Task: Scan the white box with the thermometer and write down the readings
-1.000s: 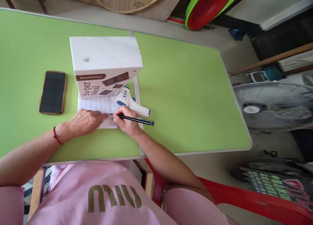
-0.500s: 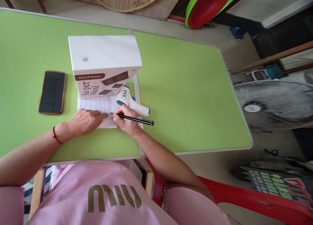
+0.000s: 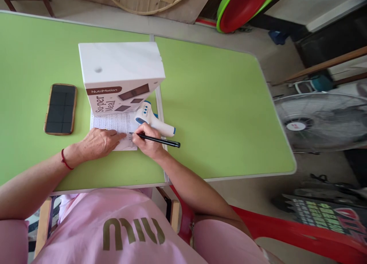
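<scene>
Green tabletop (image 3: 223,103), pale-edged, with a metal seam across it; floor fan (image 3: 315,120) off to the right. White carton (image 3: 123,61) stood upright beyond a sheet of paper (image 3: 111,122) dense with rows of marks; could not tell whether it rested on the sheet's hidden far edge. Phone (image 3: 60,109) lay face up, well apart to the left.

Black pen (image 3: 164,141) was in the right hand (image 3: 149,145), pinched near its point by thumb and fingers, long end slanting out past the knuckles. Tip sat over the sheet; contact too small to tell. Left hand (image 3: 99,143) rested palm down on the paper, forefinger stretched almost to the tip, thumb hidden. White-and-blue handheld device (image 3: 160,127) lay just beyond the right hand.

Handling, my judgement: pen light, stiff, its smooth barrel perhaps a little slippery; best held low, near the tip. Paper thin, easily creased or shifted; a flat hand near the marks should steady it.
</scene>
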`<state>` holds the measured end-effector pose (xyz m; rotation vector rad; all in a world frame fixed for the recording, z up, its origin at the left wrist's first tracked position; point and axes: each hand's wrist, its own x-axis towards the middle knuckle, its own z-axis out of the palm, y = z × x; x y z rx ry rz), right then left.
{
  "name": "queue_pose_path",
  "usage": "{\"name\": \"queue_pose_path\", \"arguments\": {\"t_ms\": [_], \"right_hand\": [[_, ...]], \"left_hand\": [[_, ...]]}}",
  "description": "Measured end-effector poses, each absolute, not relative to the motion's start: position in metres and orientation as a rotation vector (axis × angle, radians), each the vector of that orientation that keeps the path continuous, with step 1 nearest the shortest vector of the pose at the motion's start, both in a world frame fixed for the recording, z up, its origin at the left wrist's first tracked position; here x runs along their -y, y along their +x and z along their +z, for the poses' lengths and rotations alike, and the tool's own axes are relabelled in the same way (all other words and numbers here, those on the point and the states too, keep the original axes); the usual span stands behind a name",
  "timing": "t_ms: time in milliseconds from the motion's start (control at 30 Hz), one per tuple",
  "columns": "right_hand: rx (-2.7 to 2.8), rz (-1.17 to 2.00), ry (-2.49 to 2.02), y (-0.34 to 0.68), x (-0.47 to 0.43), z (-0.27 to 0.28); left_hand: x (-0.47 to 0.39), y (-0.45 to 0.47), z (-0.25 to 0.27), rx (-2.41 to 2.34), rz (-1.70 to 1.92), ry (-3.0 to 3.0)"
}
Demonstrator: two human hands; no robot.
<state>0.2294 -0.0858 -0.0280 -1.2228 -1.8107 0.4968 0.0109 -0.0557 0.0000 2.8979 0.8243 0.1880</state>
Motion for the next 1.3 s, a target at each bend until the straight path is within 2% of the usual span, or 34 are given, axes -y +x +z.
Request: {"name": "queue_pose_path", "arguments": {"t_ms": [1300], "right_hand": [[1.781, 0.485, -1.267, 0.2291, 0.0881, -0.0265]], "left_hand": [[0.0552, 0.0100, 0.0025, -0.825, 0.225, 2.909]]}}
